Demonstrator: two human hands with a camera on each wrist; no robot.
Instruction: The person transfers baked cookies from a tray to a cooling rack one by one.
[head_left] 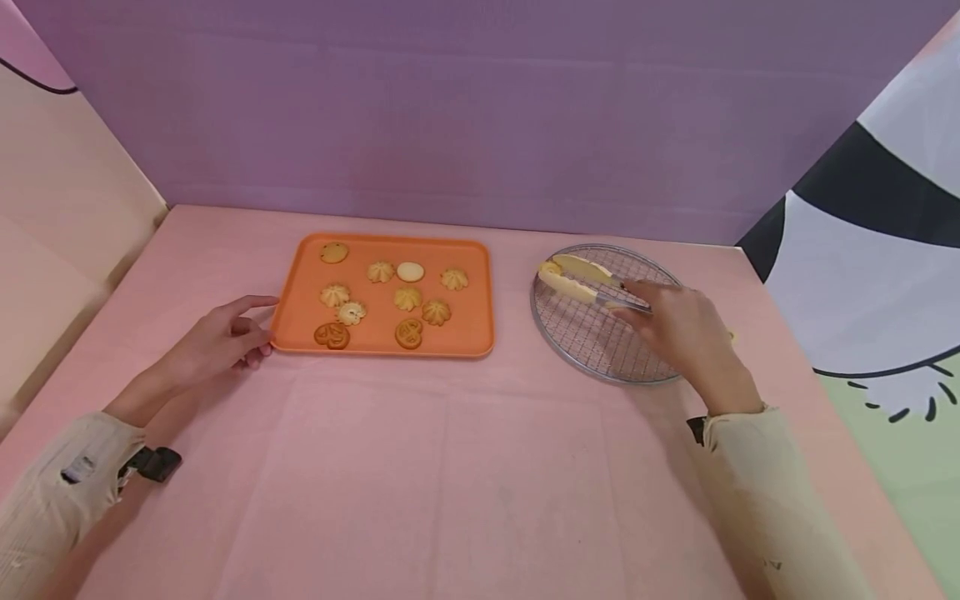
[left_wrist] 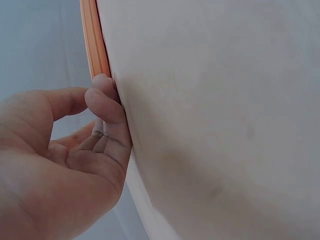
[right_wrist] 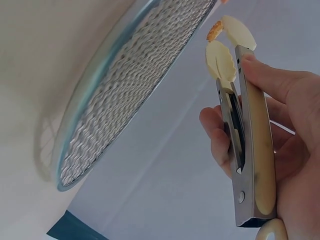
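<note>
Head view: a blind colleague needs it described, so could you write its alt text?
A person's right hand holds tongs gripping a cookie over a round wire rack. The left hand touches the left edge of an orange tray of assorted cookies on a pink table.

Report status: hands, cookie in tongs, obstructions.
Right hand gripping tongs. Cookie clamped, above round wire rack. Left hand touching orange tray. No obstruction visible.

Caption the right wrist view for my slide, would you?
Right hand holding tongs, cookie between their tips, near a wire rack.
</note>
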